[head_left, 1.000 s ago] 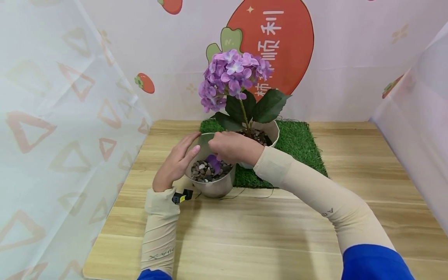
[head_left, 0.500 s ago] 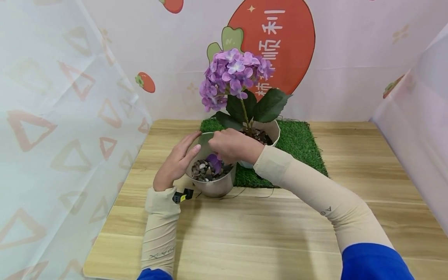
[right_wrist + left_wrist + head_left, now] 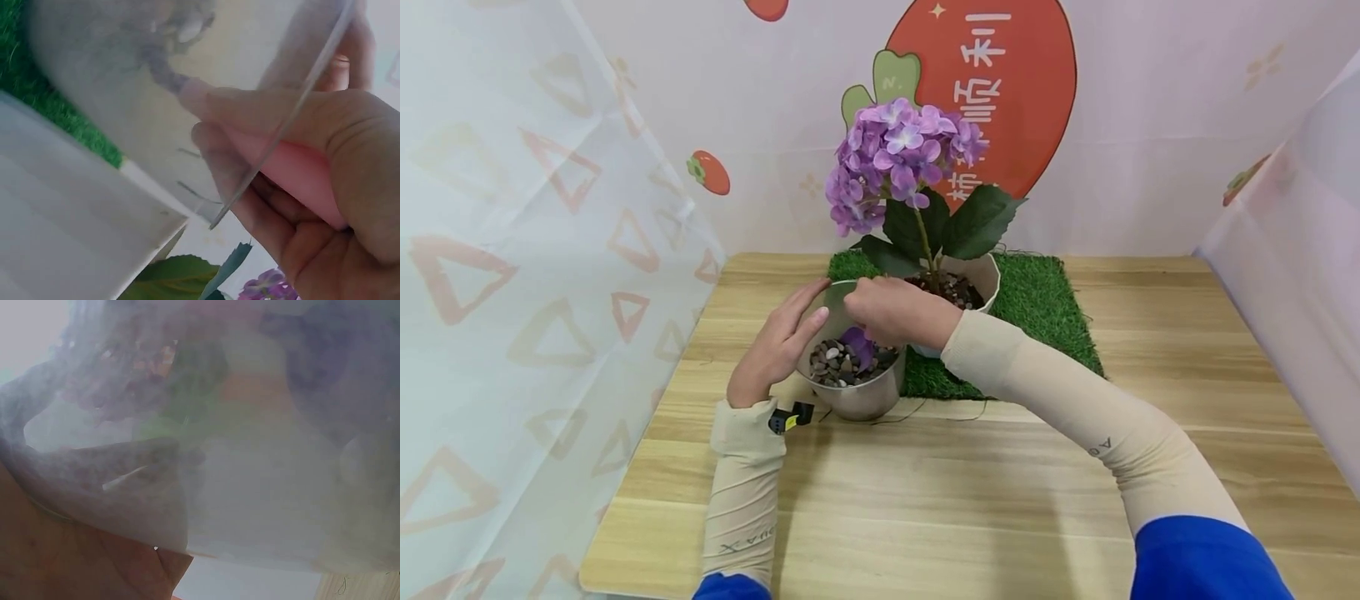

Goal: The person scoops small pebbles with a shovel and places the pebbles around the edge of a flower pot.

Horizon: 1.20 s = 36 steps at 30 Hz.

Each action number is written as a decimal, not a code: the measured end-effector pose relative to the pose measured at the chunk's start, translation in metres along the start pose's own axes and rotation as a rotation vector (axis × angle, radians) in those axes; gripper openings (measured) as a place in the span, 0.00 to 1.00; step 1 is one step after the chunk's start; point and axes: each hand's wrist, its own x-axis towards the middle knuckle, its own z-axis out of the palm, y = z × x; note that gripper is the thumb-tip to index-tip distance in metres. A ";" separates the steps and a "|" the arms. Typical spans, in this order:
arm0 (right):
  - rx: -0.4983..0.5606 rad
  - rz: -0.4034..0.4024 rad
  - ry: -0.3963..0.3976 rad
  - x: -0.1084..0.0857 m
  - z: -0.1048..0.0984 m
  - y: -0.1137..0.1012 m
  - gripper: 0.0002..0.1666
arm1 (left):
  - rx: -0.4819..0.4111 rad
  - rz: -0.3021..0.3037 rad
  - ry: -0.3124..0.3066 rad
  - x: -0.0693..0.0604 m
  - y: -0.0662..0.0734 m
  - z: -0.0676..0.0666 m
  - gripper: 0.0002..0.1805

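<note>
A clear container (image 3: 861, 398) with pebbles (image 3: 831, 364) at its bottom stands left of the potted flower. My left hand (image 3: 781, 343) rests against its left side and rim, fingers extended. Inside the container my right hand (image 3: 898, 312) is curled round a tool; the right wrist view shows its pink handle (image 3: 297, 178) and a purple part below it. That purple piece (image 3: 857, 346) touches the pebbles in the head view. Through the blurred container wall in the left wrist view, a purple shape (image 3: 322, 356) shows.
Behind the container, a purple hydrangea (image 3: 898, 158) with dark leaves grows from a white pot (image 3: 988, 287) on a green turf mat (image 3: 1045, 308). Both stand on a wooden table (image 3: 925, 500). Thin dark strands lie by the mat's front edge. Printed cloth hangs behind and at both sides.
The view has tilted very slightly, shifting everything a little. Both hands stay almost where they were, and the purple piece has barely moved at the pebbles.
</note>
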 end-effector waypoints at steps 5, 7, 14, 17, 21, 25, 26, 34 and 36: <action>0.218 -0.013 -0.006 0.000 -0.008 0.008 0.14 | -0.005 -0.001 -0.002 0.001 0.001 -0.002 0.32; 0.252 -0.009 -0.009 -0.001 -0.007 0.011 0.11 | -0.005 -0.007 -0.005 0.000 0.001 -0.001 0.32; 0.256 -0.071 0.049 -0.007 0.000 0.013 0.09 | 0.005 -0.003 -0.002 0.000 0.002 -0.002 0.32; 0.273 -0.085 0.058 -0.007 0.001 0.014 0.10 | 0.003 0.003 0.010 0.001 0.002 -0.002 0.32; 0.207 -0.069 0.066 -0.003 0.001 0.011 0.08 | 0.010 -0.002 0.011 0.002 0.002 -0.002 0.32; 0.159 -0.076 0.091 -0.003 0.007 0.008 0.10 | 0.015 -0.015 0.014 0.001 0.002 0.000 0.31; 0.166 -0.088 0.098 -0.004 0.008 0.007 0.11 | 0.016 -0.018 0.018 0.001 0.002 0.000 0.31; 0.222 -0.110 0.126 0.000 0.015 0.011 0.07 | 0.038 -0.015 0.003 -0.001 0.003 -0.003 0.31; 0.216 -0.121 0.137 0.002 0.016 0.012 0.09 | 0.042 -0.011 0.010 0.001 0.002 -0.003 0.31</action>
